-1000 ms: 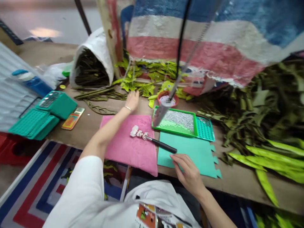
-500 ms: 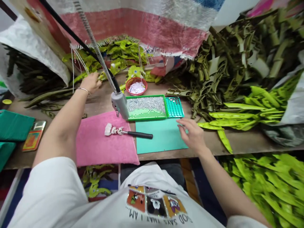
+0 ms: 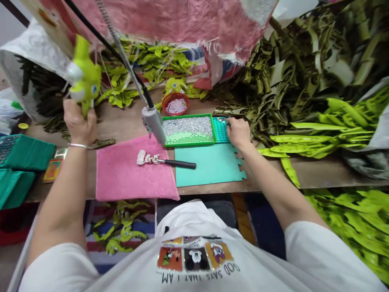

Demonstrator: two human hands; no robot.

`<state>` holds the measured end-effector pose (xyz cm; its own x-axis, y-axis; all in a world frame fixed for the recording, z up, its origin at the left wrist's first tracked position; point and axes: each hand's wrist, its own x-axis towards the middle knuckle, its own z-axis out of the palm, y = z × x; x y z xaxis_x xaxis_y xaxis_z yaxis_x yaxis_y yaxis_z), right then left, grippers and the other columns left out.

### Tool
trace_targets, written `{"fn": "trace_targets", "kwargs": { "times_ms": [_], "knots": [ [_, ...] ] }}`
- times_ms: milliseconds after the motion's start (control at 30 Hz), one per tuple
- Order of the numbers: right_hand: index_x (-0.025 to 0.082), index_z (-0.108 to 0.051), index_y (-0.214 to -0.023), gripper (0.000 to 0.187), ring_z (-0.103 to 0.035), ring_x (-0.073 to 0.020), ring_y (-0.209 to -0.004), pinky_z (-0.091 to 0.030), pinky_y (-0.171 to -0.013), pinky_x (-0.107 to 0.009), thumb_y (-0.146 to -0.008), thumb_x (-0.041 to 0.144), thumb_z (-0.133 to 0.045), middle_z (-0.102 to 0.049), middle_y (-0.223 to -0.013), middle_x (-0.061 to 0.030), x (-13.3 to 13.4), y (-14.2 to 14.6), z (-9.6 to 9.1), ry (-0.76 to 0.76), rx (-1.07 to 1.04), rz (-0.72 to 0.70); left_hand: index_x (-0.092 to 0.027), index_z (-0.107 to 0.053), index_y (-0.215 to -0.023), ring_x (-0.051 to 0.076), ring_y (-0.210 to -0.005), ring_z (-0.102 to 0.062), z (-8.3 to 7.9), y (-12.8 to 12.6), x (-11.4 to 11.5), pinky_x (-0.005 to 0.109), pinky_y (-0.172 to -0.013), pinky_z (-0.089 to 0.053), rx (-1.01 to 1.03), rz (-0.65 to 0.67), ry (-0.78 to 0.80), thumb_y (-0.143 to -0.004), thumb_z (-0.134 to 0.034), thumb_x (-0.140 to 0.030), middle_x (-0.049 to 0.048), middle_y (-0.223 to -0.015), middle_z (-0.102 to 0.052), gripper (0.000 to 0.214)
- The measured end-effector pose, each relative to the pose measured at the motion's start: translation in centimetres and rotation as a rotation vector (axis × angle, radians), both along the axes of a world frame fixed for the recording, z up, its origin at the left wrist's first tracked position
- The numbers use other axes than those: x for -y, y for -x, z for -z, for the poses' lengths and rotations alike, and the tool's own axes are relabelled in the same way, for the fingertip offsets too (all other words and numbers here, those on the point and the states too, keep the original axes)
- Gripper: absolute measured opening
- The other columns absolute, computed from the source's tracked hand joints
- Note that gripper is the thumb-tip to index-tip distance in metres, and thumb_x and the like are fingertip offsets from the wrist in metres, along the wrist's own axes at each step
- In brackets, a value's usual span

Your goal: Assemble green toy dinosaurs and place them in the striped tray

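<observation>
My left hand [image 3: 79,123] is raised at the left, its fingers closed around a yellow-green toy piece [image 3: 88,77] with a printed eye and pale rounded parts. My right hand [image 3: 240,132] reaches to the small teal tray [image 3: 221,136], fingertips pinched at its far right corner among small round pieces. What those fingertips hold, if anything, is too small to make out. Left of that tray, touching it, a green tray [image 3: 188,142] holds many small silvery pieces. A black-handled tool [image 3: 179,164], its head wrapped in white, lies across the pink cloth [image 3: 130,182] and the turquoise foam mat [image 3: 209,166].
A grey lamp-like head [image 3: 152,125] on a flexible neck hangs beside the green tray. Behind it stands a red basket [image 3: 175,112] of white bits. Dark green strips [image 3: 282,89] and bright green pieces [image 3: 322,140] heap at the right; teal boxes [image 3: 28,150] stand left.
My left hand has come back from the pile with the yellow-green toy piece and lifted it leftward. My right hand has moved forward from the foam mat to the teal tray.
</observation>
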<state>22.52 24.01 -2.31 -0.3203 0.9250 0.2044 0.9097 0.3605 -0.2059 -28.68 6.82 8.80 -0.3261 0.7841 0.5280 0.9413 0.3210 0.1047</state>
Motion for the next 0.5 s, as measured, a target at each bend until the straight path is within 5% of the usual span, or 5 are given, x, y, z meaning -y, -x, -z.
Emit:
{"fn": "trace_targets", "kwargs": {
  "times_ms": [267, 367, 500],
  "knots": [
    [0.007, -0.063, -0.121, 0.038, -0.055, -0.0326, -0.101, -0.032, -0.085, -0.044, -0.091, 0.019, -0.043, -0.069, -0.110, -0.0258, 0.4, 1.0, -1.1, 0.080, 0.128, 0.035, -0.006, -0.041, -0.143, 0.027, -0.107, -0.051, 4.5, -3.4, 11.8, 0.046, -0.101, -0.041, -0.054, -0.078, 0.216, -0.096, -0.038, -0.043, 0.0175, -0.122, -0.062, 0.060],
    [0.006, -0.060, -0.124, 0.039, -0.057, -0.0312, -0.099, -0.031, -0.084, -0.043, -0.093, 0.018, -0.040, -0.069, -0.112, -0.0270, 0.7, 1.3, -1.7, 0.109, 0.157, 0.045, -0.004, -0.043, -0.138, 0.027, -0.101, -0.053, 6.7, -3.8, 15.6, 0.043, -0.091, -0.044, -0.158, -0.076, 0.028, -0.097, -0.037, -0.053, 0.0187, -0.116, -0.062, 0.064],
    [0.005, -0.056, -0.126, 0.039, -0.059, -0.0287, -0.097, -0.035, -0.081, -0.039, -0.090, 0.016, -0.044, -0.069, -0.115, -0.0258, 0.7, 1.1, -1.7, 0.103, 0.135, 0.020, -0.006, -0.041, -0.135, 0.025, -0.086, -0.054, 8.6, -6.4, 18.9, 0.038, -0.074, -0.043, -0.434, 0.151, -0.327, -0.099, -0.042, -0.049, 0.0160, -0.100, -0.061, 0.056]
  ]
}}
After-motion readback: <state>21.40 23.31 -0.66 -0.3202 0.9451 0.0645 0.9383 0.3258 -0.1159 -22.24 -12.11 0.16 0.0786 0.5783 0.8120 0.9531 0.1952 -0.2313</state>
